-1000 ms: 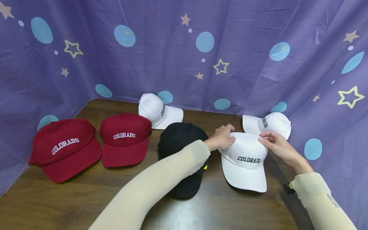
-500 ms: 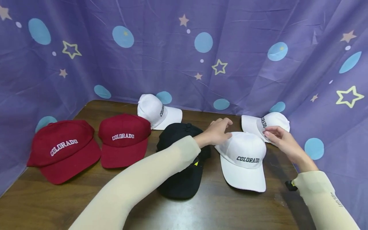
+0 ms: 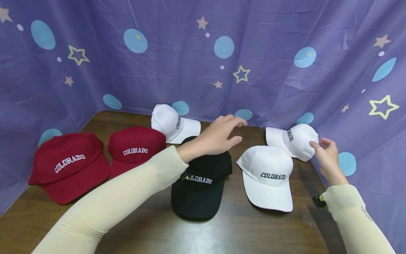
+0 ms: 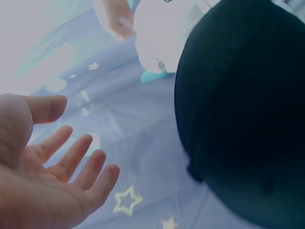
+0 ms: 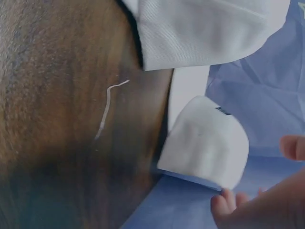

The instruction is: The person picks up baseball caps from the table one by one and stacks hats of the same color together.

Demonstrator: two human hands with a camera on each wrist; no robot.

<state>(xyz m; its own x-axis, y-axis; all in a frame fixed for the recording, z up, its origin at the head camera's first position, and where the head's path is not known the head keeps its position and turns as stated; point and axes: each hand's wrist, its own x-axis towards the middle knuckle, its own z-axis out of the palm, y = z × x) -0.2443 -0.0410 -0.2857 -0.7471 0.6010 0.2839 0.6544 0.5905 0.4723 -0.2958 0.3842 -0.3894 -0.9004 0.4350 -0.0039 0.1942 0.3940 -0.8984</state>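
My left hand [image 3: 217,135] hovers over the back of the black cap [image 3: 198,201], its fingers spread and holding nothing. In the left wrist view, a gap separates that hand from the black cap [image 4: 238,105]. At the back right, my right hand [image 3: 328,157] is at the crown edge of a white cap [image 3: 302,139] whose brim points left. In the right wrist view, the fingertips [image 5: 221,202] are at this cap's lower edge, while the thumb stands apart; contact is unclear. Another white cap [image 3: 269,194] lettered COLORADO lies in front, brim toward me.
Two red caps [image 3: 69,162] lie on the left of the wooden table [image 3: 146,225]; my left sleeve partly covers one. A third white cap [image 3: 166,121] is at the back left. A purple curtain [image 3: 177,70] with stars and dots encloses the back and sides.
Both hands have left the front white cap. My left hand has moved left over the black cap, while my right hand has moved right to the back right white cap.
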